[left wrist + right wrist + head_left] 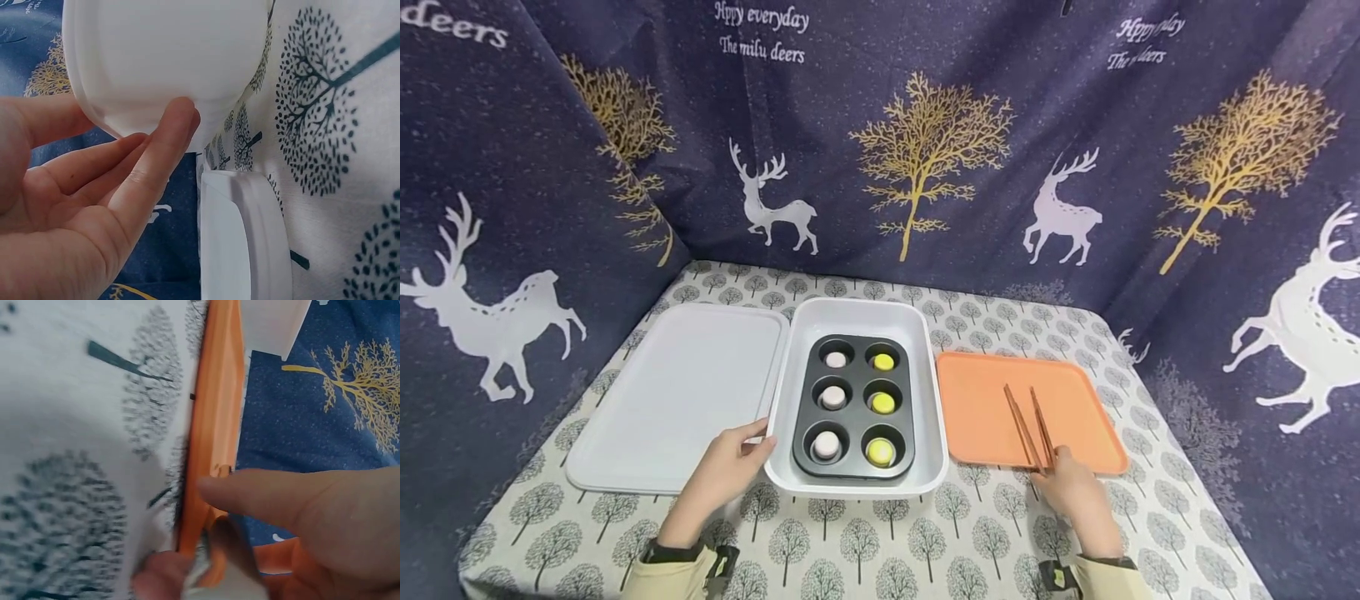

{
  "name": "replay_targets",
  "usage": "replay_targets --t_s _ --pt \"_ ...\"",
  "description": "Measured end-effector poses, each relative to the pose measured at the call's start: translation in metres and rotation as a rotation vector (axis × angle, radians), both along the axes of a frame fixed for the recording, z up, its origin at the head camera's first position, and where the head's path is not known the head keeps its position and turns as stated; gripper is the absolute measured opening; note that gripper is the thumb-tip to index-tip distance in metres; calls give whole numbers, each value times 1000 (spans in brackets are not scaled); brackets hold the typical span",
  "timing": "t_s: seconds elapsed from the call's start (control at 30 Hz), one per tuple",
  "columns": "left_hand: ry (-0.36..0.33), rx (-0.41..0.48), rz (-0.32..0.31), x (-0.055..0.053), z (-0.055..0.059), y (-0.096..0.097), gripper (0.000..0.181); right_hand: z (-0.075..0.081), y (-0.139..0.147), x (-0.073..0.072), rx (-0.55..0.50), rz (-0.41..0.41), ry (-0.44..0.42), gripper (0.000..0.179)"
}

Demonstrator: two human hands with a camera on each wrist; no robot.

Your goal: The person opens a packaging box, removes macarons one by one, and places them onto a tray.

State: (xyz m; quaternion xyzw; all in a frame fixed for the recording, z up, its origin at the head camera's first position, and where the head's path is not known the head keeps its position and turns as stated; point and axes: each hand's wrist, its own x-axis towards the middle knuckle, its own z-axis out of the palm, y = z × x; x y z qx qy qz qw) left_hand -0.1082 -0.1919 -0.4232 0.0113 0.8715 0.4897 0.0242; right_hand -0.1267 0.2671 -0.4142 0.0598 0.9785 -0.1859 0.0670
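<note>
A white rectangular tub point(931, 417) holds a dark muffin pan point(859, 408) with two columns of cups. Pale pink macarons point(833, 397) sit in the left cups, yellow macarons point(883, 403) in the right ones. My left hand point(733, 457) grips the tub's left side near its front corner; in the left wrist view, fingers point(172, 134) lie along the wall and another digit goes behind it. At the front edge of an orange tray point(973, 400), my right hand point(1075, 492) pinches the near ends of brown chopsticks point(1021, 421), whose far ends spread apart over the tray.
Left of the tub lies a flat white lid-like panel point(677, 392), close against it. The tablecloth point(820, 554) has a tree print. A dark blue curtain point(835, 100) with deer and gold trees hangs behind and at both sides.
</note>
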Motion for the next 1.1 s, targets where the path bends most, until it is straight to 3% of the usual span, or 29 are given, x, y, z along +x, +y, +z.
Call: replay_targets --t_s 0.2,0.43,0.57,0.83,1.1 --pt "8 -13 7 0 -1 0 47 -8 -1 7 -25 -57 28 53" --pt "12 0 15 -1 -2 0 47 -11 2 14 -7 -61 177 52" --pt "3 16 19 -2 -3 -2 47 5 1 15 -19 -51 234 55" --pt "-8 39 37 -2 -2 -6 48 49 -16 5 19 30 442 48" --pt "7 65 24 -3 -4 -5 47 79 -36 -11 26 97 425 46"
